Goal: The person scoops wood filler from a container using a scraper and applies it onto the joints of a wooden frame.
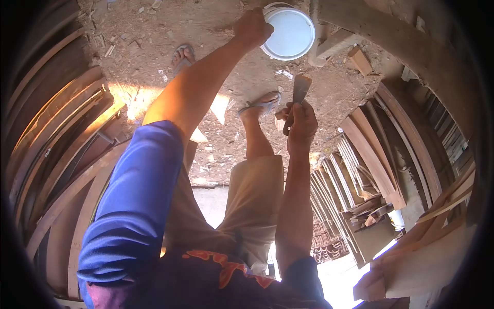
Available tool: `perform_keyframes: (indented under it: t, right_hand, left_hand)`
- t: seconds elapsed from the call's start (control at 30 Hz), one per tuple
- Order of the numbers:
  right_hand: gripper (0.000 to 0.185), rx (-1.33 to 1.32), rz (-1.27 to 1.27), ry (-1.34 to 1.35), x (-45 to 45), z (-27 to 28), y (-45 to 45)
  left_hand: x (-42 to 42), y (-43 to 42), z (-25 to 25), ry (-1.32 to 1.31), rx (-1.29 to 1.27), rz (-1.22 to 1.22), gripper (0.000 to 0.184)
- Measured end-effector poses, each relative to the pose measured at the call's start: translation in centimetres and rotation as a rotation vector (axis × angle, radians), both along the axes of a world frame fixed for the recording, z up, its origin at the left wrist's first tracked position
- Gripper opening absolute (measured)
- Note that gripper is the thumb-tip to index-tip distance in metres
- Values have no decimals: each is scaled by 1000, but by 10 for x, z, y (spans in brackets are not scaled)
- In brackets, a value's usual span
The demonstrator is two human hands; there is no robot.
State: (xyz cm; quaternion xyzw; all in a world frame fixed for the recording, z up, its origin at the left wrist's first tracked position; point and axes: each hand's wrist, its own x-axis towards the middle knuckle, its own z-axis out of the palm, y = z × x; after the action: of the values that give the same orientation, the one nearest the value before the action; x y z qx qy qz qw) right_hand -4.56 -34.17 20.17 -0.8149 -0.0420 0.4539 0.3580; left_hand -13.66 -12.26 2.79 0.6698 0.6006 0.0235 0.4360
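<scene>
A white round bucket [310, 43] with a thin handle stands on the dirt floor at the top centre. Whether its pale face is a lid or the inside, I cannot tell. My left hand [252, 29] reaches across to its left edge, fingers closed at the rim; the exact grip is partly hidden. My right hand [302, 121], nearer to my body, is wrapped round the handle of a putty knife [300, 88]. The knife's broad blade points up towards the bucket, apart from it, and its tip looks brownish.
Wood scraps and shavings litter the floor around my sandalled feet [262, 102]. Long boards [56, 139] lean at the left. More planks [368, 154] and stacked pieces line the right. A thick beam [381, 31] crosses the upper right, beside a loose wood block [360, 61].
</scene>
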Motion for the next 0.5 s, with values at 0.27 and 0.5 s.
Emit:
perform_keyframes:
  t: [0.27,0.5]
  right_hand:
    - [29,-48,11,-235,33,0,39]
    - [31,-366,1088,-721,75,-60,96]
  left_hand:
    - [-41,-46,125,-218,-1,-60,33]
    - [-128,-91,170,2,-308,-285,33]
